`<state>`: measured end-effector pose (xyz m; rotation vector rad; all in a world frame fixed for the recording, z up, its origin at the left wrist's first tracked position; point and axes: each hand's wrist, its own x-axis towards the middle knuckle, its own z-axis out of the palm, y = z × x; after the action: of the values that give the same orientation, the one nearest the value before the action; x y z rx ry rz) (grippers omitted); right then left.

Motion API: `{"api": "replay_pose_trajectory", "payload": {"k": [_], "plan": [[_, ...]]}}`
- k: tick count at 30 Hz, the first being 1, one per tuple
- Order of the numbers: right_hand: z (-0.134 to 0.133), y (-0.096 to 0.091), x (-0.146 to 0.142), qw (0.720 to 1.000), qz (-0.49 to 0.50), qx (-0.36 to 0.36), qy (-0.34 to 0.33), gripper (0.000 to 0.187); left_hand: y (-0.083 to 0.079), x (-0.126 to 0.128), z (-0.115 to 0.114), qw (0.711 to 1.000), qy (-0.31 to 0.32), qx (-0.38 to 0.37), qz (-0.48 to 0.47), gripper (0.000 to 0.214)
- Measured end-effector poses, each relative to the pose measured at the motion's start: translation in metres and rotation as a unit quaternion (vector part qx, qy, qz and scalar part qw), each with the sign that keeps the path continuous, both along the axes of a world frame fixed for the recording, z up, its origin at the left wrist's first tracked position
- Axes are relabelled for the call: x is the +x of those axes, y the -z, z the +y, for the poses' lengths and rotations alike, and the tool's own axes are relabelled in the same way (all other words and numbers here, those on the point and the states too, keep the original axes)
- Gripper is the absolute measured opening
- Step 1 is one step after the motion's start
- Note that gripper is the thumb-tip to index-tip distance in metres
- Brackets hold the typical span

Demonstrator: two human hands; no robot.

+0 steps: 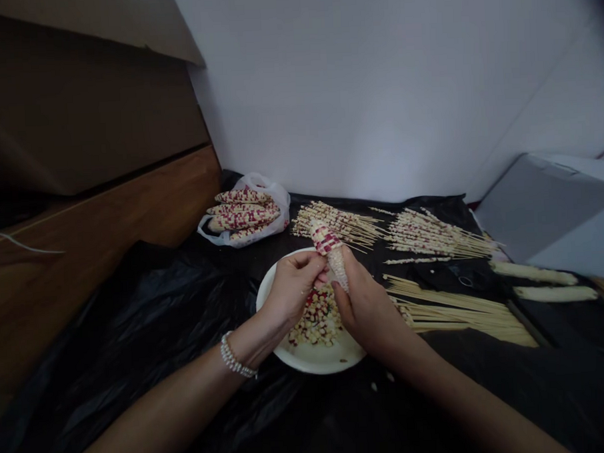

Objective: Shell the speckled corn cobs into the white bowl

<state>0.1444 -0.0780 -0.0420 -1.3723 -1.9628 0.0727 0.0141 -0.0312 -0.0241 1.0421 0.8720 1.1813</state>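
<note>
A partly stripped corn cob (326,239) is held over a white bowl (308,365). Red and cream kernels remain on its upper part, while the lower part is bare. My right hand (362,297) is wrapped round the bare lower end. At the cob's left side, my left hand (297,280) has its thumb and fingers pinched together; whatever lies between them is hidden. Loose corn kernels (316,326), cream and dark red, lie in the bowl beneath both hands. A beaded bracelet (235,356) circles my left wrist.
A plastic bag (280,194) of speckled corn cobs (244,219) stands behind the bowl. Kernel-threaded skewers (422,231) lie in bundles at the back right, with bare sticks (455,306) nearer. Two stripped cobs (555,293) rest farther right. Black plastic sheeting (151,340) covers the surface.
</note>
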Motion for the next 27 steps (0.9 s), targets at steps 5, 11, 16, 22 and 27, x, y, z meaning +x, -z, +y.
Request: {"api": "replay_pose_trajectory", "payload": {"k": [5, 11, 16, 22, 27], "plan": [[-0.001, -0.003, -0.001, 0.999, 0.031, -0.003, -0.018, 0.059, -0.001, 0.0, 0.004, 0.999, -0.013, -0.047, -0.021, 0.016], [0.003, -0.029, 0.022, 0.987, 0.136, -0.073, -0.036, 0.053, -0.017, -0.005, 0.01, 0.954, 0.098, -0.247, -0.136, 0.015], [0.006, -0.042, 0.035, 0.98, 0.157, -0.118, 0.002, 0.056, -0.017, -0.007, 0.009, 0.932, 0.162, -0.27, -0.181, 0.023], [0.008, -0.046, 0.044, 0.983, 0.162, -0.09, 0.001, 0.054, -0.015, 0.0, -0.01, 0.947, 0.199, -0.205, -0.145, 0.018], [0.011, -0.044, 0.054, 0.991, 0.129, -0.034, -0.002, 0.054, -0.009, 0.01, -0.031, 0.949, 0.247, -0.181, -0.073, 0.021]]}}
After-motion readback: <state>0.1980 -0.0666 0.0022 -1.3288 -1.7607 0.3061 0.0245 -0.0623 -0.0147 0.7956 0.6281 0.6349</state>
